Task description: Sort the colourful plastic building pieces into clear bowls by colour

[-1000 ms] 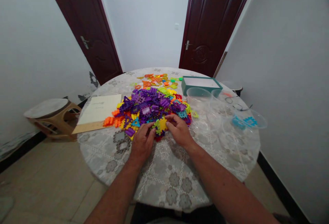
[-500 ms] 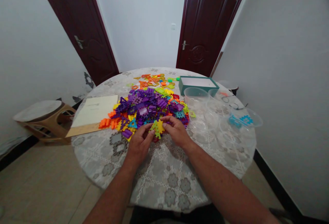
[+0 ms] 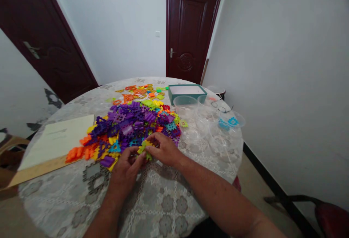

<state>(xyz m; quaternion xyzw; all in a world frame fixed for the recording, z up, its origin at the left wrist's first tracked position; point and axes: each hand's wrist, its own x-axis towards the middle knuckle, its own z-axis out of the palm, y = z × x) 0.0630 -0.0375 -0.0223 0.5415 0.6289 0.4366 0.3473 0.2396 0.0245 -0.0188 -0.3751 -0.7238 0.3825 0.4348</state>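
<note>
A heap of plastic interlocking pieces (image 3: 133,121), mostly purple with orange, yellow and green, covers the middle of a round table (image 3: 169,209) with a lace-patterned cloth. At the heap's near edge my left hand (image 3: 125,169) and my right hand (image 3: 163,149) are both closed on a small yellow and green piece cluster (image 3: 145,147), fingertips pinching it from either side just above the cloth.
Clear plastic bowls (image 3: 188,105) stand right of the heap; one (image 3: 231,121) holds blue pieces. A teal box (image 3: 187,92) sits behind them. A cream booklet on a wooden board (image 3: 56,139) lies at left. Grey pieces (image 3: 94,176) lie near my left hand. Dark doors behind.
The view has swung right and nearer to the table. Both hands stay on the yellow and green cluster, which now sits lower and more covered by my fingers.
</note>
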